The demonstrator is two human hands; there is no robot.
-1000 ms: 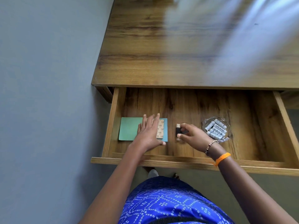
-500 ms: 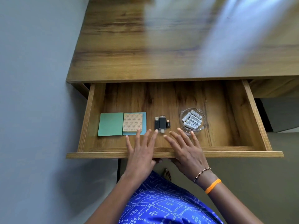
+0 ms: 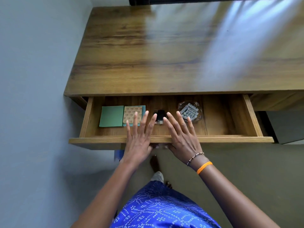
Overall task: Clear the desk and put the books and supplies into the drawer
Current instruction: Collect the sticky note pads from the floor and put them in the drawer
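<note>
The wooden drawer (image 3: 213,139) stands pulled out below the desk top (image 3: 164,63). Inside it lie a green pad (image 3: 111,116), a tan patterned card on a blue pad (image 3: 132,112), small black USB devices (image 3: 159,116) and a glass dish of batteries (image 3: 190,111). My left hand (image 3: 139,137) and my right hand (image 3: 182,137) lie side by side with straight fingers over the drawer's front edge, palms against it, holding nothing.
A grey wall (image 3: 32,96) runs along the left of the desk. The floor (image 3: 246,170) lies below the drawer, with my feet (image 3: 154,162) and blue patterned clothing (image 3: 161,208) near the bottom. A dark gap opens to the right of the drawer.
Both hands left the items inside the drawer and came back to its front edge. The drawer has slid partly inward under the desk top.
</note>
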